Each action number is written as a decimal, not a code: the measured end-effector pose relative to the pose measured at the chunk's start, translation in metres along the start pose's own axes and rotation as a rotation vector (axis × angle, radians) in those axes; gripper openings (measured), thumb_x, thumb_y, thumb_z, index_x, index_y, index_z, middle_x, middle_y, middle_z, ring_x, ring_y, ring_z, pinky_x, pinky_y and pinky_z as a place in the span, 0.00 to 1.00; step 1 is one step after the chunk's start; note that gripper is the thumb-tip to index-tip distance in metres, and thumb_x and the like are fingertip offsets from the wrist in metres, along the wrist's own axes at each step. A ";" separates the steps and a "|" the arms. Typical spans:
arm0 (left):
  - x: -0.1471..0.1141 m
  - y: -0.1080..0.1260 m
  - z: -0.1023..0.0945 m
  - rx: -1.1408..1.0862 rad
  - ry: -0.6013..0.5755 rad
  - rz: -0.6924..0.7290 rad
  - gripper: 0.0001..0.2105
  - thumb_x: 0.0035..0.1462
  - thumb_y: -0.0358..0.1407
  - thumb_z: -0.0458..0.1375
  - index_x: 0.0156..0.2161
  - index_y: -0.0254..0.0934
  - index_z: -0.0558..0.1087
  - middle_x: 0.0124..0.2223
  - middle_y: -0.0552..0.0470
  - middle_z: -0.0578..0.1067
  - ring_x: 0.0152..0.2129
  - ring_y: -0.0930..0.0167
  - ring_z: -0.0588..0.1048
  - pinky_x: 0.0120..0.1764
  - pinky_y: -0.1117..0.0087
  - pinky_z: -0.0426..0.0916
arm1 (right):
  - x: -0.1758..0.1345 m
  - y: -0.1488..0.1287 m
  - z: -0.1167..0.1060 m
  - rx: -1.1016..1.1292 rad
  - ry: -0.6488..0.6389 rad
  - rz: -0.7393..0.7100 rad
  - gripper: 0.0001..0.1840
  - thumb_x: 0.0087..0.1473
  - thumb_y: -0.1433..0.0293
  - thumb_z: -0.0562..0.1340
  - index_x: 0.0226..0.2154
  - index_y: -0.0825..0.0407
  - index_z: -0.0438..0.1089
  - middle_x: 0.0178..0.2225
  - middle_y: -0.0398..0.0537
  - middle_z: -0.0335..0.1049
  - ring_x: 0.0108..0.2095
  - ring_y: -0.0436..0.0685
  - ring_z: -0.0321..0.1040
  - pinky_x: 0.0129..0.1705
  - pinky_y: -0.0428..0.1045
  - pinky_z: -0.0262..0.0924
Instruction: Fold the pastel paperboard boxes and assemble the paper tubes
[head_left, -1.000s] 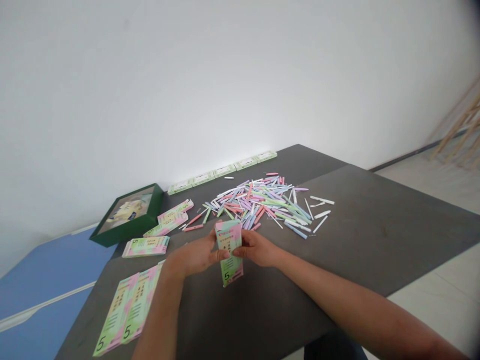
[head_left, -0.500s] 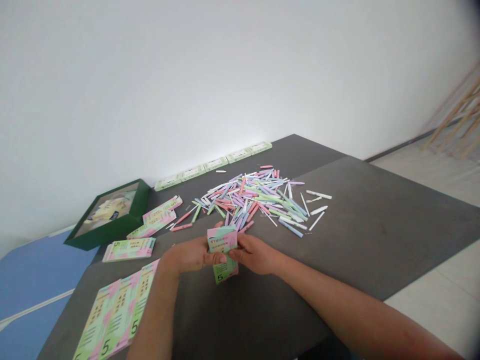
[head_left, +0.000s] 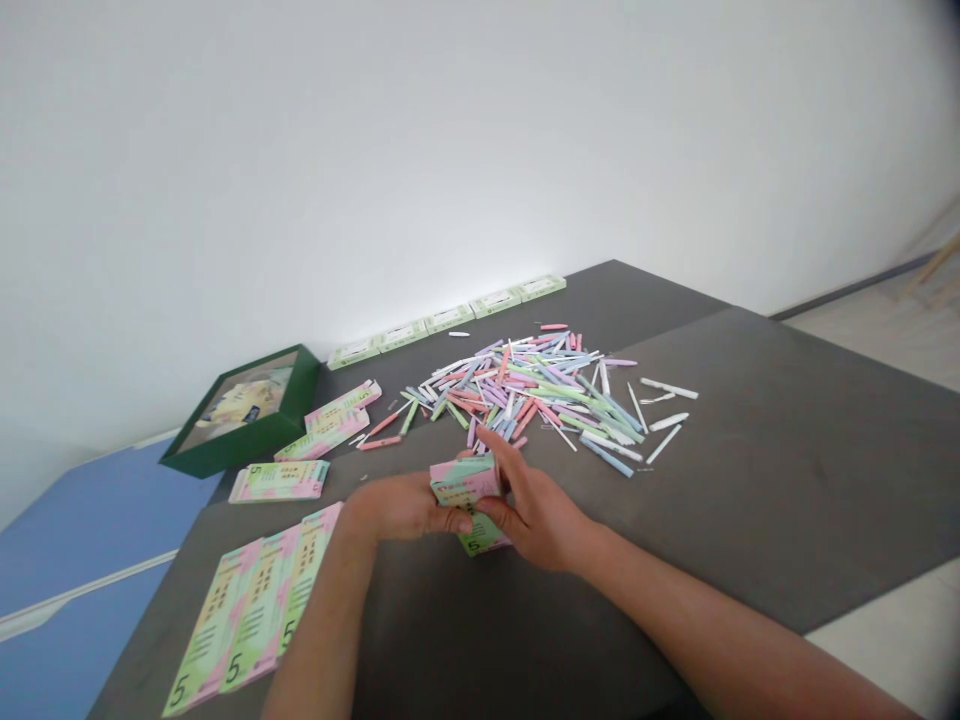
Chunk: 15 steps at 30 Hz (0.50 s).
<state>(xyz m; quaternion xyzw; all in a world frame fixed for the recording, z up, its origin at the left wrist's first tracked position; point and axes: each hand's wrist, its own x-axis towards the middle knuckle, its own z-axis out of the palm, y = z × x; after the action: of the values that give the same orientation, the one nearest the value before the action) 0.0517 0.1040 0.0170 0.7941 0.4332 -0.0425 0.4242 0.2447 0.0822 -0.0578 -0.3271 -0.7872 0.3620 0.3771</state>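
A small pink-and-green carton (head_left: 457, 490) stands upright between my hands, above the near part of the dark table. My left hand (head_left: 405, 508) is closed around its left side, thumb across the printed front. On the right side, my right hand (head_left: 544, 512) holds it with the thumb on the front face. Its index finger is raised near the carton's top edge, and the other fingers are partly hidden behind. Just beyond the hands spreads a pile of pastel, red and white pens (head_left: 525, 395).
Flat cartons (head_left: 251, 610) lie overlapped at the near left, with another carton (head_left: 281, 480) and a few more (head_left: 330, 420) behind them. A green box (head_left: 259, 440) holding packaged items stands at the left edge. Pale green boxes (head_left: 448, 318) line the wall.
My right hand has shifted up on the carton, its index finger now lifted over the top edge. The carton tilts slightly more. The whole view has swung a little.
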 end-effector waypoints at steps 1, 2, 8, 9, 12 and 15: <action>0.000 -0.001 0.000 -0.005 -0.014 0.012 0.32 0.51 0.58 0.52 0.54 0.39 0.66 0.52 0.51 0.71 0.46 0.63 0.69 0.51 0.68 0.59 | -0.001 0.001 0.001 0.012 0.002 -0.012 0.34 0.56 0.71 0.54 0.61 0.50 0.40 0.49 0.54 0.65 0.44 0.58 0.65 0.45 0.53 0.59; 0.001 -0.002 0.000 -0.007 -0.027 0.020 0.31 0.51 0.58 0.52 0.54 0.38 0.66 0.52 0.51 0.72 0.46 0.64 0.69 0.50 0.68 0.60 | -0.001 0.001 0.001 0.026 0.008 -0.025 0.32 0.56 0.71 0.54 0.60 0.49 0.43 0.49 0.53 0.65 0.44 0.58 0.65 0.45 0.53 0.59; 0.003 -0.003 0.002 0.009 -0.073 0.049 0.24 0.55 0.50 0.52 0.52 0.38 0.68 0.50 0.52 0.73 0.43 0.65 0.70 0.47 0.70 0.62 | -0.001 0.002 0.002 0.073 0.112 -0.174 0.26 0.52 0.75 0.56 0.54 0.50 0.54 0.48 0.53 0.62 0.45 0.56 0.62 0.46 0.53 0.59; 0.003 -0.002 0.002 0.014 -0.073 0.049 0.23 0.55 0.49 0.53 0.52 0.38 0.68 0.50 0.52 0.73 0.43 0.65 0.70 0.47 0.70 0.63 | 0.000 0.001 -0.001 0.072 0.122 -0.217 0.26 0.51 0.75 0.56 0.53 0.49 0.55 0.47 0.52 0.61 0.46 0.56 0.62 0.46 0.52 0.59; 0.003 0.003 0.003 0.036 -0.064 0.027 0.19 0.54 0.44 0.55 0.49 0.39 0.70 0.47 0.53 0.75 0.41 0.64 0.72 0.46 0.69 0.64 | 0.005 -0.004 -0.011 0.032 0.119 -0.302 0.20 0.53 0.73 0.56 0.50 0.49 0.59 0.46 0.52 0.62 0.45 0.56 0.62 0.46 0.52 0.59; 0.004 0.007 0.004 0.052 -0.029 -0.011 0.14 0.52 0.39 0.58 0.45 0.42 0.73 0.44 0.57 0.77 0.39 0.66 0.73 0.43 0.70 0.65 | 0.010 -0.011 -0.020 -0.048 0.085 -0.274 0.14 0.56 0.68 0.55 0.46 0.50 0.63 0.42 0.51 0.65 0.41 0.55 0.65 0.43 0.51 0.60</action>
<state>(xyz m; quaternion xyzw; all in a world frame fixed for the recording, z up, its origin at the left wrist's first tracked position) 0.0607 0.1023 0.0173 0.8019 0.4300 -0.0674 0.4093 0.2534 0.0912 -0.0360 -0.2406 -0.8162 0.2740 0.4482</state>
